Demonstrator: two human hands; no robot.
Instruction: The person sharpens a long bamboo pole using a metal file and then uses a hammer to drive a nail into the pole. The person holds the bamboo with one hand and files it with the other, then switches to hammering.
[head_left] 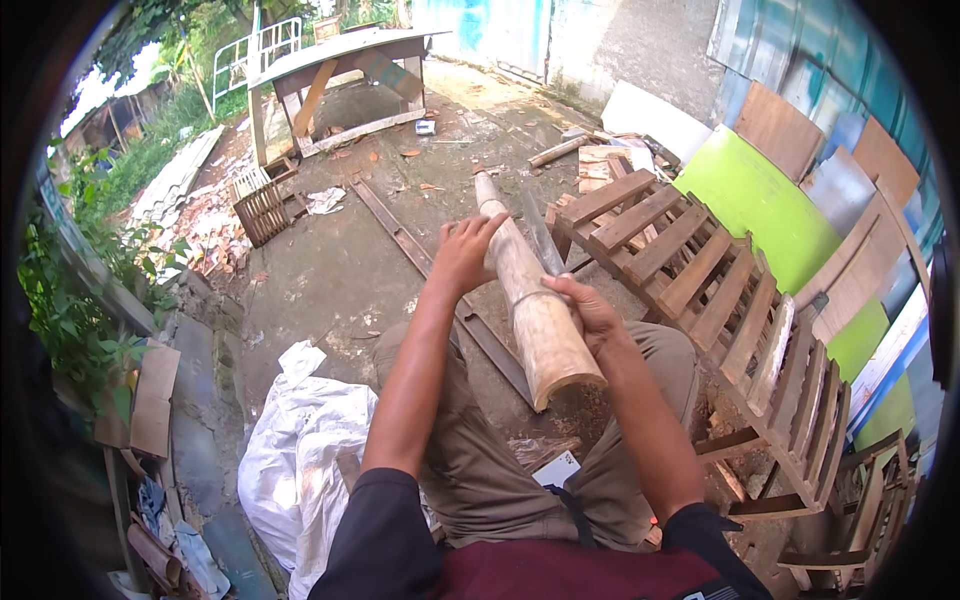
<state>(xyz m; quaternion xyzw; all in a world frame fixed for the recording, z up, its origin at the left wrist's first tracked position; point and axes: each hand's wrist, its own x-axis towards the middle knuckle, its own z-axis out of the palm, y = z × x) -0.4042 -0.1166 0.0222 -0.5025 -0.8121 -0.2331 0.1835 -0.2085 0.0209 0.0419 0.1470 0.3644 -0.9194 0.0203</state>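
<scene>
The left hand (462,252) is laid over the upper part of a thick bamboo pole (527,295), fingers curled partly round its far side, so the pole is steadied rather than clenched. The right hand (590,312) is closed round the handle of a long blade (542,235), which is held flat against the pole's right flank, pointing away from the body. The pole itself is slanted across the lap, its cut end (568,385) raised above the knees and its far tip seen resting toward the concrete ground (340,270).

A stiff, hollow and fairly heavy piece is judged here; the skin looks smooth and could slip, so a grip well up the shaft, clear of the blade's path, is to be preferred.

Further out, a slatted wooden pallet (720,300) is seen on the right, a white sack (300,450) at lower left, and a metal rail (400,240) lying on the ground ahead.
</scene>
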